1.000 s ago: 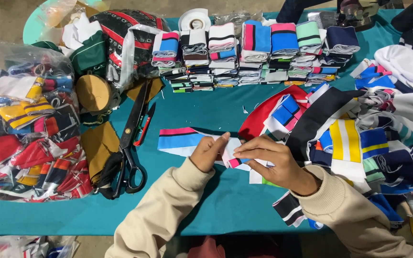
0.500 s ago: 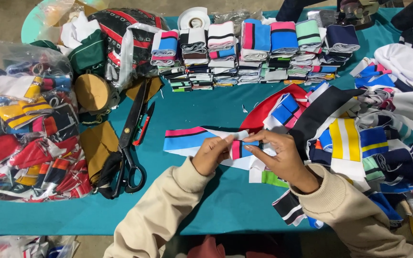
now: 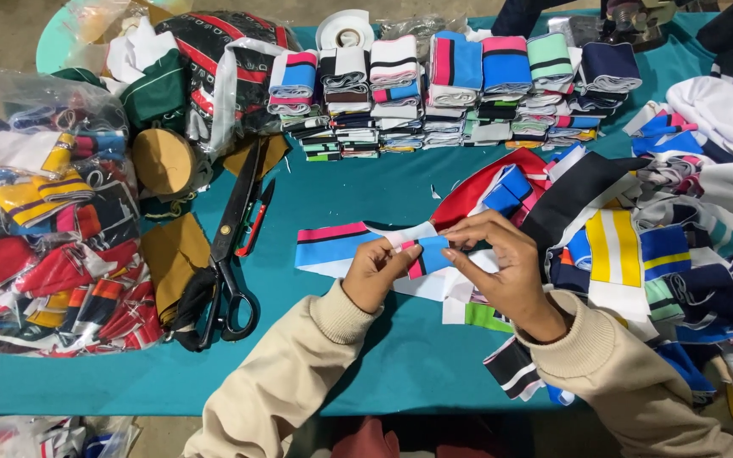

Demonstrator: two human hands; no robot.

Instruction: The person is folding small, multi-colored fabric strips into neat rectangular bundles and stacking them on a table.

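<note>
My left hand (image 3: 375, 273) and my right hand (image 3: 502, 265) both pinch a striped knit band (image 3: 332, 246), pink, blue, black and white, just above the teal table (image 3: 366, 356). The band's right end is folded over between my fingers, and its left end trails flat on the table. Other loose striped pieces lie under my right hand.
Large black scissors (image 3: 229, 254) and a small red cutter (image 3: 256, 222) lie left of my hands. Stacks of folded striped bands (image 3: 434, 93) line the far edge, next to a white tape roll (image 3: 345, 30). A plastic bag of fabric pieces (image 3: 40, 229) sits left; a loose fabric heap (image 3: 680, 229) sits right.
My hands have lifted slightly and moved up the table, folding the band's right end over between my fingers. The band's free end has shifted with them.
</note>
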